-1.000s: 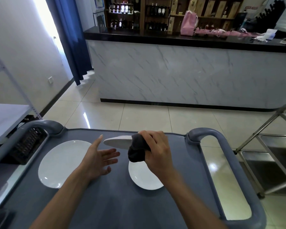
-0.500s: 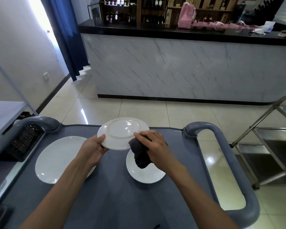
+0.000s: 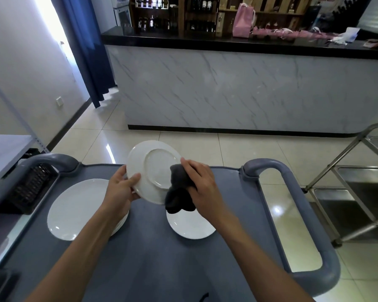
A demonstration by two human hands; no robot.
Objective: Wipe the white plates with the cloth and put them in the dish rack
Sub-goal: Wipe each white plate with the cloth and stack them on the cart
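Note:
My left hand [image 3: 121, 188] grips the left rim of a white plate [image 3: 150, 168], which is tilted up with its underside toward me above the grey cart top [image 3: 153, 258]. My right hand [image 3: 202, 188] is closed on a dark cloth [image 3: 179, 192] and presses it against the plate's lower right edge. Two more white plates lie flat on the cart: a large one [image 3: 74, 210] at the left, partly under my left forearm, and a smaller one [image 3: 190, 225] below the cloth. A black dish rack [image 3: 31, 188] sits off the cart's left side.
The cart has grey loop handles at the far left [image 3: 50, 160] and along the right [image 3: 292, 214]. A steel trolley [image 3: 358, 192] stands to the right. A white shelf [image 3: 2, 153] is at the left and a marble counter [image 3: 249, 92] ahead.
My left hand took hold of the plate's rim. The plate went from level to tilted up, underside toward me. The cloth hand stayed at its right edge.

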